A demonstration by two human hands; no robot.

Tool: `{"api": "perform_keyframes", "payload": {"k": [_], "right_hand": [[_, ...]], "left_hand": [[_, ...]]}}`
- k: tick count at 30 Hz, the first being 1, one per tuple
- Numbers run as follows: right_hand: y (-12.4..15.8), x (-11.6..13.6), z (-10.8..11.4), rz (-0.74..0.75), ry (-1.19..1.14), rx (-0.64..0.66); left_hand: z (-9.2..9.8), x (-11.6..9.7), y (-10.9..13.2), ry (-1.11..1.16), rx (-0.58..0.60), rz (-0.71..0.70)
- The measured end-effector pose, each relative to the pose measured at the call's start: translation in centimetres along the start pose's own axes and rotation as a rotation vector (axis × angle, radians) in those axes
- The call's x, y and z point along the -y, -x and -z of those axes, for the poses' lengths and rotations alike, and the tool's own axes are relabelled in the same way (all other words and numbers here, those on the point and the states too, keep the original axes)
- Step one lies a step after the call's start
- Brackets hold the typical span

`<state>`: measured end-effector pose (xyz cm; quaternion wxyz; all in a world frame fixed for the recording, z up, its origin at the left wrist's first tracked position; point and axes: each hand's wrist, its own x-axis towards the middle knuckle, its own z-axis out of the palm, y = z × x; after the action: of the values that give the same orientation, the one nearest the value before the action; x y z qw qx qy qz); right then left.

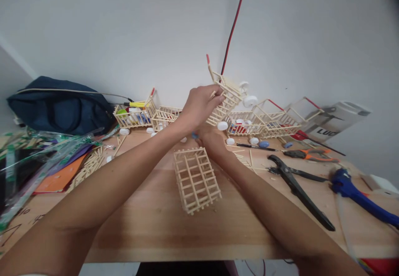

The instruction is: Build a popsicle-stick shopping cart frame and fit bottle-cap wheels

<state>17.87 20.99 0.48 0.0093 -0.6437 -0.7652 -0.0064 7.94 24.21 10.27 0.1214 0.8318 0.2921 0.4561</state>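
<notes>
A small cart of glued wooden sticks (pixel 229 97), with white round wheels and a red-tipped handle, is held up and tilted by my left hand (pixel 204 101). The fingers of that hand are closed on its side. My right hand (pixel 208 136) is low behind the left wrist, close to the table. A small blue piece (pixel 195 135) shows at its fingertips; the fingers are mostly hidden, so I cannot tell whether they grip it. Just in front of my right hand, a separate stick basket frame (pixel 196 180) lies on the table, without wheels.
Along the wall stand stick carts (pixel 134 116) with bottle-cap wheels. Black cutters (pixel 299 188), orange-handled pliers (pixel 311 155) and a blue glue gun (pixel 358 197) lie right. A navy bag (pixel 62 105), plastic wrappers (pixel 46 172) and loose sticks (pixel 89 168) lie left.
</notes>
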Motion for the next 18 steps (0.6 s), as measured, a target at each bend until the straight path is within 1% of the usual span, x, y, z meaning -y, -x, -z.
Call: {"api": "perform_keyframes", "payload": {"k": [2,4,9,12,14,18], "right_hand": [[-0.4,-0.1,-0.4,-0.005,0.024,-0.007],[0.1,-0.4,-0.6,-0.016,0.053,-0.007],[3.5,-2.0,-0.1,-0.021,0.096,-0.003],[5.8,-3.0,0.5,-0.020,0.099,-0.018],[7.1,-3.7,0.9,-0.014,0.083,-0.052],[8.9,-4.7,1.4,-0.002,0.012,-0.098]], "left_hand": [[-0.2,-0.1,0.3,-0.078,0.062,-0.001],[-0.5,-0.1,0.6,-0.157,0.135,0.005],[-1.4,0.3,1.3,-0.368,0.331,-0.028],[-1.9,0.3,1.5,-0.488,0.426,-0.009],[-2.0,0.1,1.5,-0.523,0.455,0.013],[-1.7,-0.8,1.2,-0.549,0.465,0.026]]}}
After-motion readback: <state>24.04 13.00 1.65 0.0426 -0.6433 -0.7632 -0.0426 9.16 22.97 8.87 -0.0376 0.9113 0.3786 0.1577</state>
